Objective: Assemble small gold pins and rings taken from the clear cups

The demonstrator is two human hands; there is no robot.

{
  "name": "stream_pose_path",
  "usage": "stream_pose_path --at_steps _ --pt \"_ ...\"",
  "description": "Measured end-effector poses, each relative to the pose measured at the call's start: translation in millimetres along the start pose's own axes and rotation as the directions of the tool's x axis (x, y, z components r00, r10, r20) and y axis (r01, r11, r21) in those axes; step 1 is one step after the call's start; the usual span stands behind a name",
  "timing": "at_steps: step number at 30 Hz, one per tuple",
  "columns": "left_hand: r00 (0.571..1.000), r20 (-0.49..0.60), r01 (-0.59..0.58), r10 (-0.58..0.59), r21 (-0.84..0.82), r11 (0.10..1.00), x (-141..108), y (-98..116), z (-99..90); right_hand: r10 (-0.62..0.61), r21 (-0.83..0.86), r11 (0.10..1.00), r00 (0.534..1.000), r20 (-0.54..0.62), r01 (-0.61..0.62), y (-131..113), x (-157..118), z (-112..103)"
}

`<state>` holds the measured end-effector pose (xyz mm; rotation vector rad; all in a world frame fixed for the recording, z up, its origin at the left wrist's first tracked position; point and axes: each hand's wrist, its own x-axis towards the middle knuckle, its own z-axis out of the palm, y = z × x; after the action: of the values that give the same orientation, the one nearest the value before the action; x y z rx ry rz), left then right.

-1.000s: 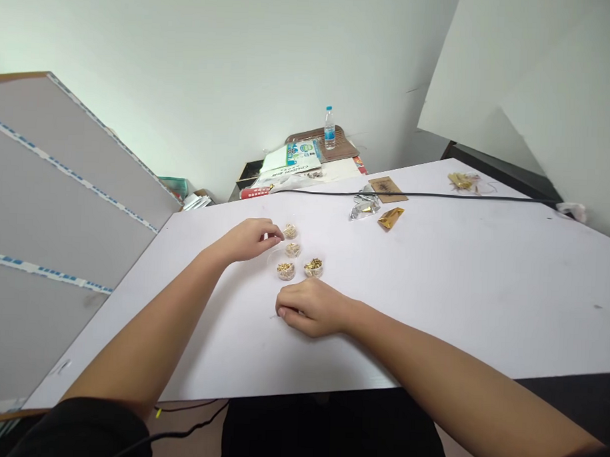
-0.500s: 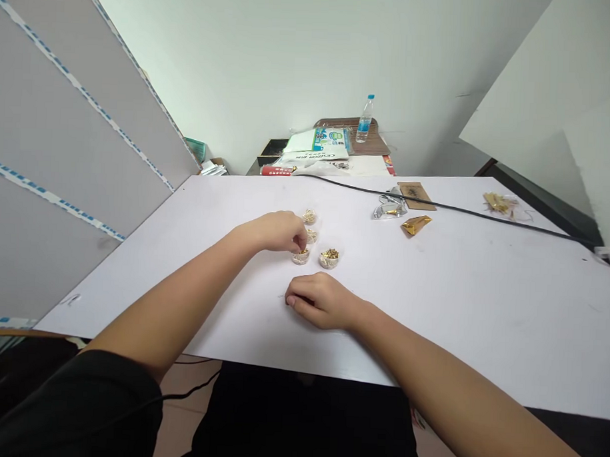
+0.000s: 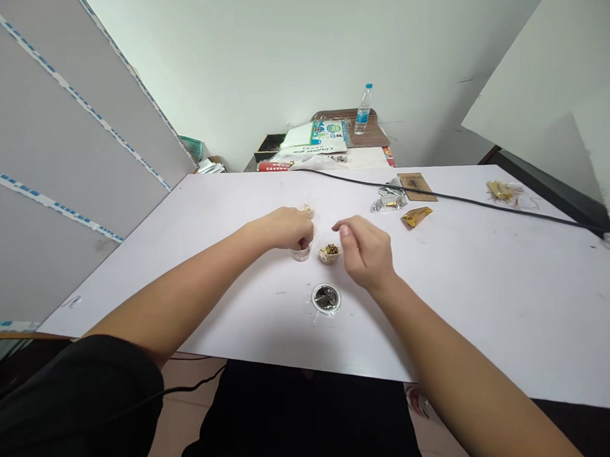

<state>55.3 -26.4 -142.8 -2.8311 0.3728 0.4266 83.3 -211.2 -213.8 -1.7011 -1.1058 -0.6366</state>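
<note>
My left hand [image 3: 291, 229] has its fingertips pressed together at the rim of a small clear cup [image 3: 301, 255]; what they hold, if anything, is hidden. Another cup [image 3: 308, 209] with pale pieces shows just behind that hand. A clear cup [image 3: 329, 256] heaped with small gold pieces stands between my hands. My right hand [image 3: 367, 251] hovers beside it on the right, index finger stretched out and thumb apart, with nothing visible in it. A round dark item with a pale rim [image 3: 326, 298] lies nearer the table's front edge.
A black cable [image 3: 436, 200] crosses the back of the white table [image 3: 483, 295]. Near it lie a silver packet [image 3: 388, 203], a brown card [image 3: 417, 186], a gold packet [image 3: 416, 217] and a clear bag [image 3: 506, 192]. Behind stands a water bottle [image 3: 363, 110].
My right hand has moved forward and right from the front of the table, uncovering the round dark item, and its index finger has stretched out. My left hand has shifted slightly over the cup.
</note>
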Motion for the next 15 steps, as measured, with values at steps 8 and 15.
stream_pose_path --at_steps 8,15 --pt "0.995 -0.007 -0.103 0.103 -0.101 0.99 3.9 -14.8 0.1 0.192 -0.245 0.961 0.948 0.253 -0.13 14.9 5.7 1.2" --pt "0.989 -0.041 -0.145 0.139 -0.191 0.971 1.5 -20.9 -0.8 0.286 -0.374 0.919 0.868 0.405 -0.127 12.4 4.3 6.0"
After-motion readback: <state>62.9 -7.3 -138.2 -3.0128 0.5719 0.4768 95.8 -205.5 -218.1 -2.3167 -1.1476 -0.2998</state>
